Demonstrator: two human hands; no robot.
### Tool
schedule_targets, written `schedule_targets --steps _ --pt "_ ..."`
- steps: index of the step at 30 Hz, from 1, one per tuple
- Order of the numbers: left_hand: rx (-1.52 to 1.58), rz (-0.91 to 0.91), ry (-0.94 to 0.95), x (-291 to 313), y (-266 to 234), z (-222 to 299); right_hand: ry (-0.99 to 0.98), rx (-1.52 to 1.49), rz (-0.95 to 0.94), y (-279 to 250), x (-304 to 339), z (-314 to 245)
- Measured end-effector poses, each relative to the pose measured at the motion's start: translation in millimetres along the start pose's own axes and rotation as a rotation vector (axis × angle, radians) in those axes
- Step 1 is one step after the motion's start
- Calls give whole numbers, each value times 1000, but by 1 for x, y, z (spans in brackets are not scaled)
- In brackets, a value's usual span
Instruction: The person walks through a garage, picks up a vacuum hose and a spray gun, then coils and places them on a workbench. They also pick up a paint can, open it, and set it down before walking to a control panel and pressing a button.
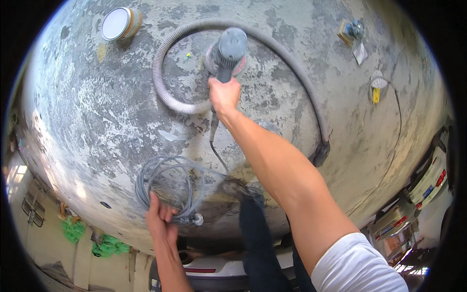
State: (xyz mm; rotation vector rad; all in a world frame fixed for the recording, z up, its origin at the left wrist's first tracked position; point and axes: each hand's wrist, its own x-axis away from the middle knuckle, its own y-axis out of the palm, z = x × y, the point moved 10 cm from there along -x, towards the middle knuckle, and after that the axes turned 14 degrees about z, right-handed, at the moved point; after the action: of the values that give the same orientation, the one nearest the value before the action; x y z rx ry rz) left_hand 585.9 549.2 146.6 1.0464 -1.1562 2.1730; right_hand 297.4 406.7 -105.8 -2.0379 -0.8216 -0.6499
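Two bare hands work on a large, rounded panel (121,121) coated in patchy grey filler and primer. The right hand (224,95), fingers wrapped tight round the handle, presses a grey orbital sander (228,51) flat against the panel near its upper middle. The left hand (160,219) rests on the panel close to the lower edge, fingers loosely curled against a coil of grey cable (165,187); whether it truly grips the coil cannot be told. A ribbed grey extraction hose (165,78) loops from the sander leftward, and a second run arcs right to a dark fitting (321,153) by the right edge.

Progress, as a judgement: sanding appears partly done. Much of the surface shows mottled light and dark patches, which suggests uneven cut-through, and no zone looks uniformly smooth; most of the panel seems to remain.

Surroundings: a roll of tape (119,23) sits at the upper left corner, small sanding blocks (351,31) near the upper right, and a yellow-tagged item (376,87) at the right edge. Obstructions: the hose loop lies directly beside the sander's path, and the cable coil covers the lower area. The person's dark-trousered leg (258,238) stands over the lower edge.
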Motion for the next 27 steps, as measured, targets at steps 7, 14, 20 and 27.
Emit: schedule_targets --steps 7,14,20,27 --pt "-167 -4 130 44 60 49 -319 88 71 -146 122 -107" --pt "-225 -384 185 169 76 110 -569 -196 262 -308 259 -174" --pt "-517 -559 367 286 23 169 -476 -400 475 -511 323 -235" --pt "-414 -884 248 450 37 174 -678 -605 1104 -835 436 -301"
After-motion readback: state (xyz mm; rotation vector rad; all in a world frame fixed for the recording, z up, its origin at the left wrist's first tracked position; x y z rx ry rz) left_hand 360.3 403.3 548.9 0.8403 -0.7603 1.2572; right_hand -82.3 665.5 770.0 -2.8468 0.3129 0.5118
